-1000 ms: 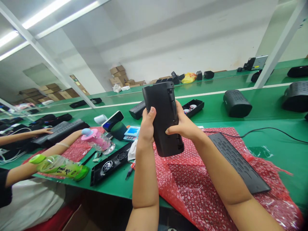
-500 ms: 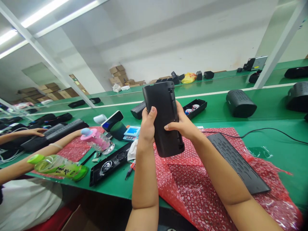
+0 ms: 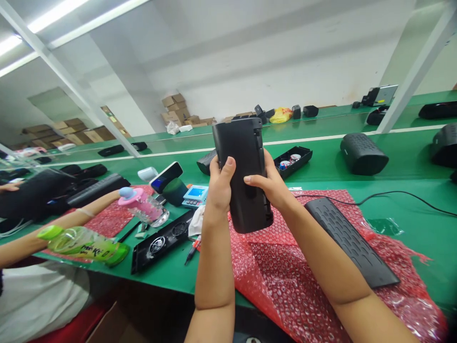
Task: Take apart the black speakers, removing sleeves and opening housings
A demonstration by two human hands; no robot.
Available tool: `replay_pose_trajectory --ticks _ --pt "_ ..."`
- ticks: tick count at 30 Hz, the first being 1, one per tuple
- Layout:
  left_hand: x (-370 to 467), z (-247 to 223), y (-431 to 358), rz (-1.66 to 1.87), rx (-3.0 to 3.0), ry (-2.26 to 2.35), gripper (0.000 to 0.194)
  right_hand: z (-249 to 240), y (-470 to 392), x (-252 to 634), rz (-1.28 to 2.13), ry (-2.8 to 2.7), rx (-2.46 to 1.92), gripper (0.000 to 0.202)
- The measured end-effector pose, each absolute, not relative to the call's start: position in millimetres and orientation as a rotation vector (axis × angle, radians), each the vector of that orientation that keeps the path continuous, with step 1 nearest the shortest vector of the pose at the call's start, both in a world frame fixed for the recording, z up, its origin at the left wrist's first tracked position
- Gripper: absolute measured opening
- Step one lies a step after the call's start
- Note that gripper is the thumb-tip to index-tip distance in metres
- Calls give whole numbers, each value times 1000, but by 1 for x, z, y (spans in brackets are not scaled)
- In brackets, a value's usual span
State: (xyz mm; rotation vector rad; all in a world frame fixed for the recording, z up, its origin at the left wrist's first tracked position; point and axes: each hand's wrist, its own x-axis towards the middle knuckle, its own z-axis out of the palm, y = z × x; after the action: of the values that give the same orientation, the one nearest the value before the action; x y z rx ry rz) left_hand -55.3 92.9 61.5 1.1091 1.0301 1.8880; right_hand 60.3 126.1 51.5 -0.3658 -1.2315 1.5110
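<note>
A black plastic housing [image 3: 246, 200] is held up roughly upright in front of me, over the edge of red bubble wrap [image 3: 282, 271]. My left hand [image 3: 220, 188] grips its left side, thumb on the front face. On its right side my right hand [image 3: 273, 183] is closed, thumb across the face; its other fingers are hidden behind. Clips or notches show along the housing's right edge. A black textured panel [image 3: 350, 240] lies on the bubble wrap at the right.
On the green table [image 3: 421, 195] are a green bottle [image 3: 85, 245], a pink-lidded cup [image 3: 146, 207], a black speaker panel [image 3: 160, 240], an open black tray [image 3: 294, 162] and a black speaker [image 3: 363, 153]. A co-worker's arm [image 3: 64, 224] reaches in at left.
At the left, the co-worker has lifted a dark object and tilted it up. My hands keep the same grip on the housing; the view has shifted slightly.
</note>
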Motion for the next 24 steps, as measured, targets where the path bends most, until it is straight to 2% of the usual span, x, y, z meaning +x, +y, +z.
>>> replay_pose_trajectory --ticks 6,9,12,17,24 --pt "-47 59 95 1934 1213 1101 66 47 136 62 1504 -1201 -286 57" --pt "-44 56 99 1938 1194 1073 67 47 140 65 1498 -1248 -281 54" --pt "-44 54 106 1948 1095 1006 69 47 137 68 1374 -1336 -421 66" --pt "-47 51 113 2068 967 941 64 48 119 67 958 -1675 -759 106" --pt "-50 57 110 2201 919 979 64 44 115 64 1025 -1785 -785 127"
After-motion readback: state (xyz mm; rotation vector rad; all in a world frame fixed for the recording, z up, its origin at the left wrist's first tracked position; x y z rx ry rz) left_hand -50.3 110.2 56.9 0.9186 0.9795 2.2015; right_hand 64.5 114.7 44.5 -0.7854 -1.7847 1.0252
